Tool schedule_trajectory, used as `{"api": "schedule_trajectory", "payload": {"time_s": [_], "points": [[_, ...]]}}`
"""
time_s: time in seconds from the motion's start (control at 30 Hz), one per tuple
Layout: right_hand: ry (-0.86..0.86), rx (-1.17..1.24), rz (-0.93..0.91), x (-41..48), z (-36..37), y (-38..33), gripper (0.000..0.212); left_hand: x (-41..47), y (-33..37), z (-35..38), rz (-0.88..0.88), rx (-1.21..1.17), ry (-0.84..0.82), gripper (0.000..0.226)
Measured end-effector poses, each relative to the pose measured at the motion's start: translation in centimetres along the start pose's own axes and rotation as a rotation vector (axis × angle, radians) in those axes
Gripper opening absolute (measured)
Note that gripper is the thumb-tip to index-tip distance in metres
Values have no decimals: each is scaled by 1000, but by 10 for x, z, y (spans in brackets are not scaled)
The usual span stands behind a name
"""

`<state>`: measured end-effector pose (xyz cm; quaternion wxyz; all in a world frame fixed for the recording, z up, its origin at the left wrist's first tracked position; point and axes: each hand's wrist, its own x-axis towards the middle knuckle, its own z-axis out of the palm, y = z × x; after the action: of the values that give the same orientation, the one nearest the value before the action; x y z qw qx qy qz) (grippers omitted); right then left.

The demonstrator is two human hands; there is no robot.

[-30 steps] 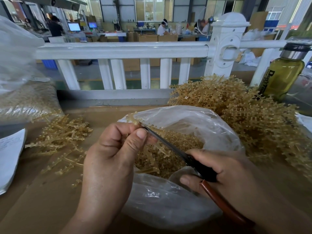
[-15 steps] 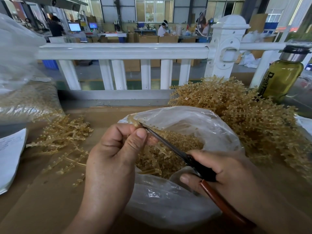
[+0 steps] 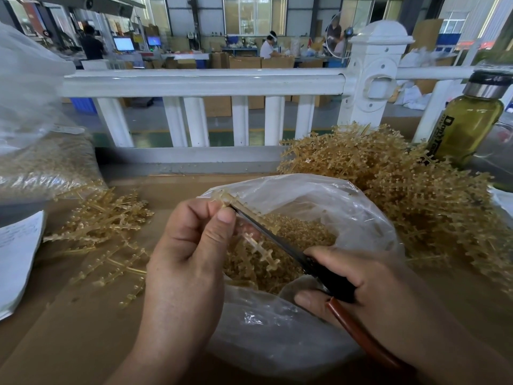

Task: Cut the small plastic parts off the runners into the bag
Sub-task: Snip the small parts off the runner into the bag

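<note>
Over the open bag (image 3: pixel 327 195) near the front edge of the bench (image 3: pixel 55 343), my left hand (image 3: pixel 183 262) pinches a runner (image 3: pixel 259 247) while my right hand (image 3: pixel 372 287) grips the scissors (image 3: pixel 277 240). I should hold the runner steady above the opening and snip close to each part, so pieces drop onto the cut parts (image 3: pixel 311 232) inside. My thumb hides the blade tips, so I cannot tell whether the blades are open or what they bite.
</note>
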<state>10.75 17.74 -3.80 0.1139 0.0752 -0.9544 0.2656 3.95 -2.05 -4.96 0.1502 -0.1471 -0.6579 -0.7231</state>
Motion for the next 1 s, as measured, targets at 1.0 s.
{"api": "schedule_trajectory", "payload": {"time_s": [1.0], "points": [[-72,128,37,-2,2,-1,52,-3,4,8,68,-17,27,11]]}}
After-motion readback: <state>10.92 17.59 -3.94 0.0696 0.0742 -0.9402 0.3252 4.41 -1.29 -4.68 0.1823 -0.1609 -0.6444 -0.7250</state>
